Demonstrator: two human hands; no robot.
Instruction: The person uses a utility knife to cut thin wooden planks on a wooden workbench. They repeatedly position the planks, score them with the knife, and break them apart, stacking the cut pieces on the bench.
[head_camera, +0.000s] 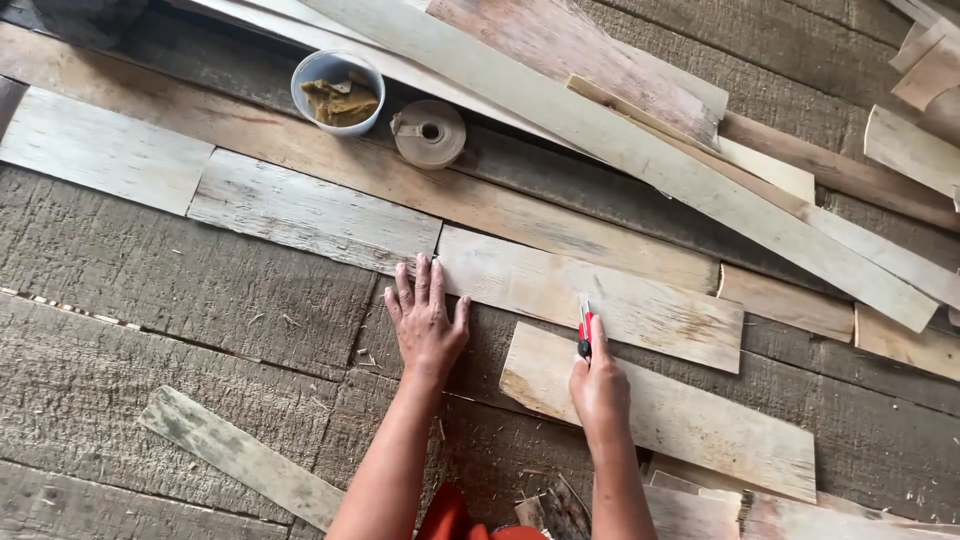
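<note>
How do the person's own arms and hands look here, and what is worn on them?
Both forearms are bare up to the bottom edge of the picture: no sleeves show. The left hand and the right hand wear no gloves, and no ring, watch or bracelet can be seen. A bit of red-orange cloth shows between the arms.
</note>
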